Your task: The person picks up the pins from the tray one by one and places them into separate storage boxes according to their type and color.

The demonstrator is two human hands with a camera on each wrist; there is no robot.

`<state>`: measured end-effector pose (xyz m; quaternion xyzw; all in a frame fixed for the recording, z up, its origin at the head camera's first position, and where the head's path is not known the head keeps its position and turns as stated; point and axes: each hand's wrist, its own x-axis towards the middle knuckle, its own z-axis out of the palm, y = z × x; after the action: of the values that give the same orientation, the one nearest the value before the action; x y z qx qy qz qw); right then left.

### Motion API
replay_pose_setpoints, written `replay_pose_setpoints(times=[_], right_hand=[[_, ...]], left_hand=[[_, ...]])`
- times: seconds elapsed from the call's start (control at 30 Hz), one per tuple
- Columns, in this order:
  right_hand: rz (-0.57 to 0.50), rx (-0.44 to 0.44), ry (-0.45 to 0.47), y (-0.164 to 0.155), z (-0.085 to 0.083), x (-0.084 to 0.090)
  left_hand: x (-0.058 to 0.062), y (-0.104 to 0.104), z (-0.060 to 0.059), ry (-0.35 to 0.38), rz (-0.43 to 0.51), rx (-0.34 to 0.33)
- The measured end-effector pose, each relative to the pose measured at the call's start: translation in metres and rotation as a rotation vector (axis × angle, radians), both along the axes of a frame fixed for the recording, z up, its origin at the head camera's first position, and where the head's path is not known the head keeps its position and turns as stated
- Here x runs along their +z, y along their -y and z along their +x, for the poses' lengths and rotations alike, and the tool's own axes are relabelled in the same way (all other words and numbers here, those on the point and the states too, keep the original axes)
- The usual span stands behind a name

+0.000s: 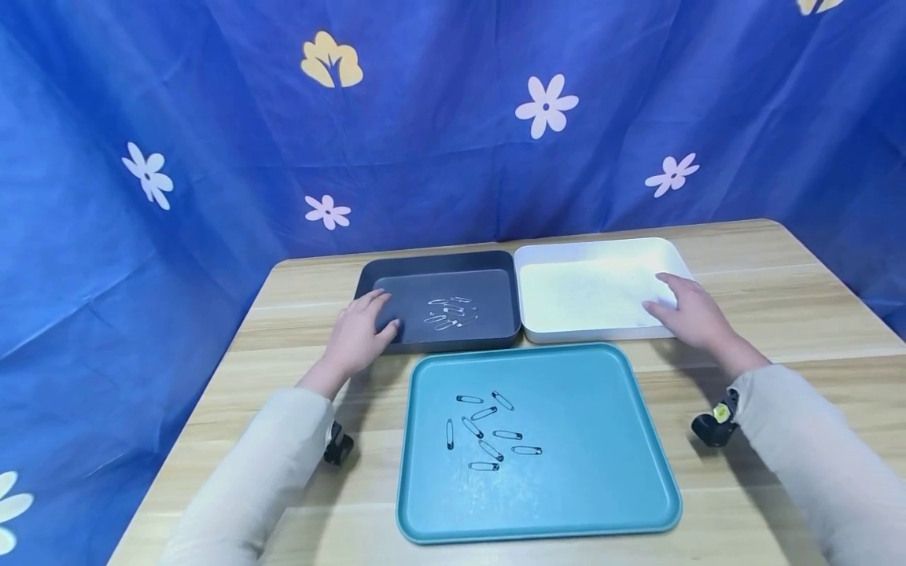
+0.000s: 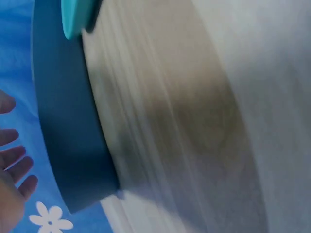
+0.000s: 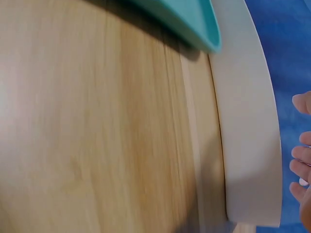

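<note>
My left hand [image 1: 357,334] is over the left side of a dark grey tray [image 1: 488,283], fingers spread and nothing in them. Several silver safety pins [image 1: 446,322] lie in a loose cluster inside that tray. On the right, my right hand [image 1: 690,314] hovers at the right edge of a white tray [image 1: 587,291], its fingers apart and holding nothing. Several black safety pins [image 1: 506,434] lie scattered on the left half of a teal tray [image 1: 602,472], nearest to me. Each wrist view catches only fingers at its edge, beyond the tray wall.
A wood-grain table [image 1: 814,291] carries the three trays; the dark and white ones stand side by side behind the teal one. Behind the table hangs a blue curtain [image 1: 439,118] with flower prints. A small black device [image 1: 715,424] sits at each wrist.
</note>
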<state>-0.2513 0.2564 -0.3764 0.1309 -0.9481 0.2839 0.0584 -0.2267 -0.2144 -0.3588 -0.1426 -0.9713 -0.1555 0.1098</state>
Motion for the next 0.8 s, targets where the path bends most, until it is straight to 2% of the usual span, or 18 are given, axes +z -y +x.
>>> replay_pose_setpoints(times=[0.23,0.47,0.6,0.8], right_hand=[[0.065,0.008,-0.028,-0.015,-0.003,-0.006],[0.097,-0.011,0.041,-0.019,-0.005,-0.01],[0.106,-0.018,0.068,-0.019,-0.006,-0.01],[0.122,-0.025,0.115,-0.022,-0.008,-0.012]], left_hand=[[0.008,-0.015,0.017,0.002,0.102,-0.109],[0.011,-0.032,0.031,0.05,0.149,-0.227],[0.012,-0.04,0.035,0.078,0.164,-0.302],[0.009,-0.047,0.04,0.183,0.182,-0.376]])
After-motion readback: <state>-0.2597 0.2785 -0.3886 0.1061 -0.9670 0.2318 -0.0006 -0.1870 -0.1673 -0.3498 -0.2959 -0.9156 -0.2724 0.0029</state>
